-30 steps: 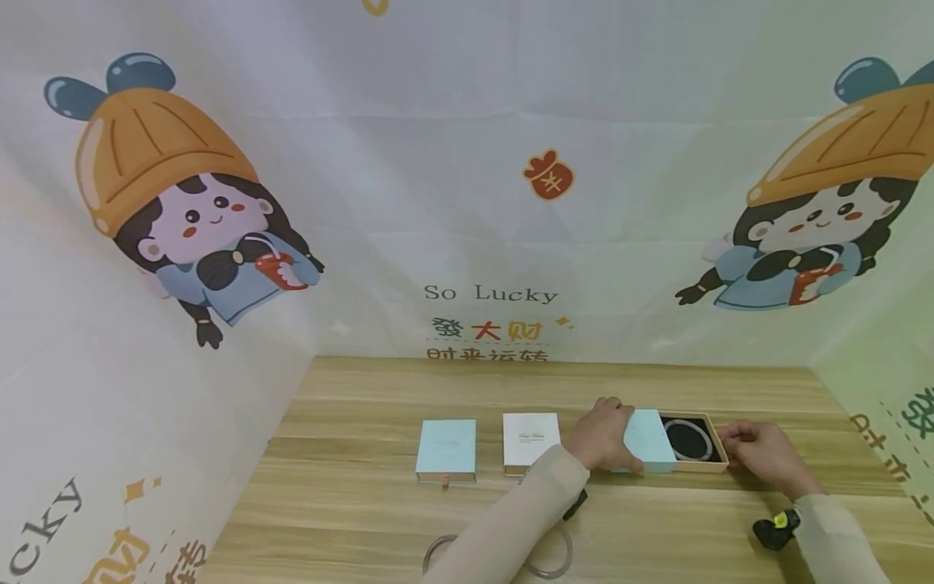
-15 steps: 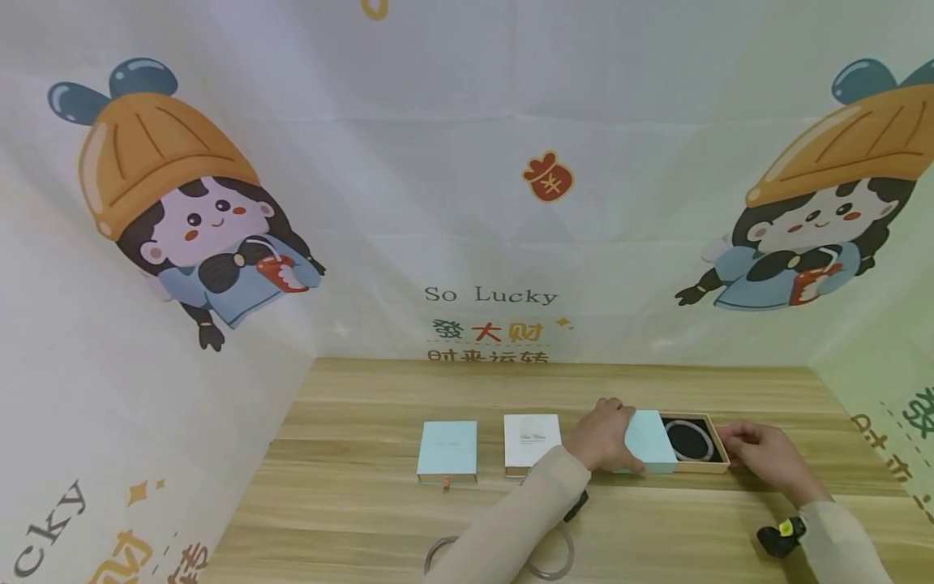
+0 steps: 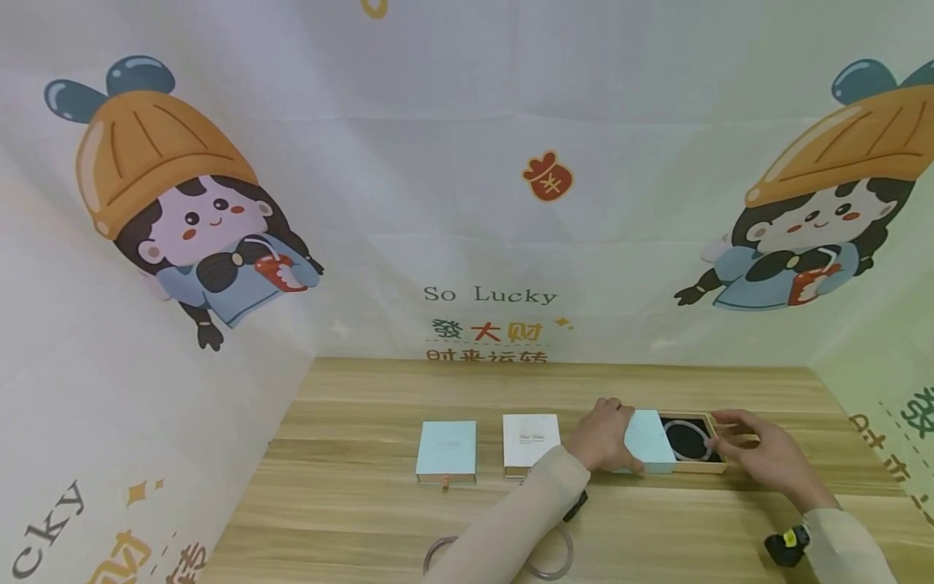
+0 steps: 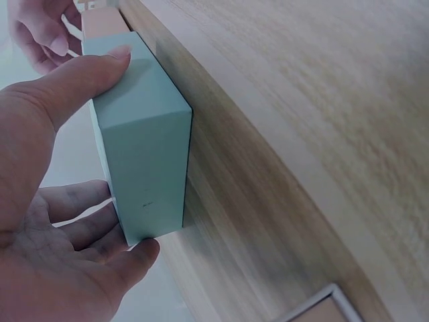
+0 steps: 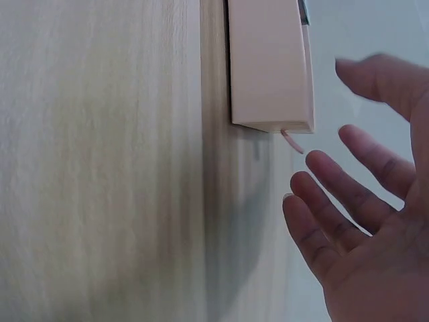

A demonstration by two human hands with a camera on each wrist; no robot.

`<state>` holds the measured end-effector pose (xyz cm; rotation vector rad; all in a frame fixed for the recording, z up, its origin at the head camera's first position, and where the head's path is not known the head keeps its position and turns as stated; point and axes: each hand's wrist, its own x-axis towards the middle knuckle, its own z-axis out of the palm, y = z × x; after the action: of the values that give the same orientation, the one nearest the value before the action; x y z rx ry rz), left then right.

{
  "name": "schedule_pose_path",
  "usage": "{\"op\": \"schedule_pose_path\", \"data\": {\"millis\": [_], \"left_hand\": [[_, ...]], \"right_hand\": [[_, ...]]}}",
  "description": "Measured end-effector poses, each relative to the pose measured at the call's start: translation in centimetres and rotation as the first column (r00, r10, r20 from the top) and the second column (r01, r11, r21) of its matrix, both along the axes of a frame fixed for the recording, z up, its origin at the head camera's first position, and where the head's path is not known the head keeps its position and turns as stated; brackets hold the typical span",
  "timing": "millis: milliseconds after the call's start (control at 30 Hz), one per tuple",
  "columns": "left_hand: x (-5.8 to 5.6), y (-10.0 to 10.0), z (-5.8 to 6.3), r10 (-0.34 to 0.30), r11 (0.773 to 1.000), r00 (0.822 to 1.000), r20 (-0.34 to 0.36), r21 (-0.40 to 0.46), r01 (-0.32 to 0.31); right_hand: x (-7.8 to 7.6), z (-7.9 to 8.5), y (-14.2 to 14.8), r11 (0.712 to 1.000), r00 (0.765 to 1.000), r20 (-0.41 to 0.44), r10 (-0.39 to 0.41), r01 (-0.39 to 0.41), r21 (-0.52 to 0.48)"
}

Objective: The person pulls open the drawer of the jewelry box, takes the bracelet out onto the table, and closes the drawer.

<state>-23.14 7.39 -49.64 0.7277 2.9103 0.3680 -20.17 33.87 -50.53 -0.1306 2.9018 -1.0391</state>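
In the head view, my left hand (image 3: 601, 436) grips the light blue sleeve (image 3: 653, 438) of a slide-out jewellery box. In the left wrist view, the thumb lies along one side of that sleeve (image 4: 144, 161). The box's cream drawer (image 3: 702, 467) is pulled part way out to the right. A pale bangle (image 3: 686, 459) lies inside on black padding. My right hand (image 3: 766, 454) hovers at the drawer's right end, fingers spread and holding nothing. In the right wrist view, the hand (image 5: 369, 228) is apart from the drawer (image 5: 268, 64) and its ribbon tab (image 5: 293, 142).
Left of my left hand stand a white box (image 3: 531, 438) and a light blue box (image 3: 447, 448) with an orange tab. One bangle (image 3: 568, 551) lies near the table's front; another ring (image 3: 430, 555) shows partly behind my left sleeve (image 3: 511, 519). Patterned cloth (image 3: 481, 162) encloses the wooden table (image 3: 350, 470).
My right hand has let go of the drawer's right end and its fingers have spread, rising over the edge toward the bangle. The left hand keeps its grip on the sleeve.
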Motion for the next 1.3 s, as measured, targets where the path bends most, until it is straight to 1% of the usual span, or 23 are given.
{"op": "schedule_pose_path", "data": {"millis": [100, 167, 233, 300, 367, 433, 500, 600, 767, 1000, 1167, 1300], "left_hand": [[0.0, 0.0, 0.0, -0.003, 1.000, 1.000, 0.002, 0.005, 0.003], [0.0, 0.0, 0.0, -0.003, 1.000, 1.000, 0.004, 0.004, 0.003], [0.0, 0.0, -0.1, -0.003, 1.000, 1.000, 0.006, 0.004, 0.003], [0.0, 0.0, -0.1, -0.002, 1.000, 1.000, 0.008, 0.006, 0.002], [0.0, 0.0, -0.1, 0.001, 1.000, 1.000, 0.012, 0.007, -0.002], [-0.1, 0.0, -0.1, 0.003, 1.000, 1.000, 0.013, 0.006, -0.003], [-0.1, 0.1, -0.1, 0.005, 1.000, 1.000, 0.014, 0.006, -0.005], [-0.1, 0.1, -0.1, 0.005, 1.000, 1.000, 0.013, 0.003, -0.005], [-0.2, 0.1, -0.1, 0.006, 1.000, 1.000, 0.017, -0.004, -0.006], [-0.1, 0.1, -0.1, 0.003, 1.000, 1.000, 0.021, -0.007, -0.002], [-0.2, 0.1, -0.2, 0.000, 1.000, 1.000, 0.015, 0.000, 0.000], [-0.2, 0.2, -0.2, 0.008, 1.000, 1.000, 0.013, 0.005, -0.008]], "right_hand": [[0.1, 0.4, -0.3, 0.998, 0.998, -0.002, 0.062, -0.062, 0.018], [0.1, 0.7, -0.7, 0.993, 0.993, -0.035, 0.116, -0.114, 0.043], [0.0, 1.0, -1.1, 0.983, 0.982, -0.080, 0.172, -0.166, 0.079], [-0.1, 1.1, -1.5, 0.969, 0.965, -0.133, 0.224, -0.207, 0.131], [-0.2, 1.3, -1.9, 0.955, 0.949, -0.172, 0.265, -0.233, 0.185], [-0.4, 1.6, -2.4, 0.942, 0.937, -0.190, 0.293, -0.248, 0.228], [-0.6, 1.8, -2.7, 0.929, 0.931, -0.185, 0.314, -0.261, 0.263], [-0.8, 2.1, -3.3, 0.917, 0.933, -0.150, 0.327, -0.275, 0.288], [-1.1, 2.4, -3.8, 0.916, 0.944, -0.098, 0.314, -0.274, 0.293], [-1.6, 2.4, -4.7, 0.906, 0.942, -0.042, 0.333, -0.307, 0.293], [-1.9, 2.6, -5.3, 0.897, 0.946, 0.004, 0.325, -0.310, 0.315], [-2.2, 2.6, -5.6, 0.892, 0.947, 0.014, 0.322, -0.308, 0.330]]}}
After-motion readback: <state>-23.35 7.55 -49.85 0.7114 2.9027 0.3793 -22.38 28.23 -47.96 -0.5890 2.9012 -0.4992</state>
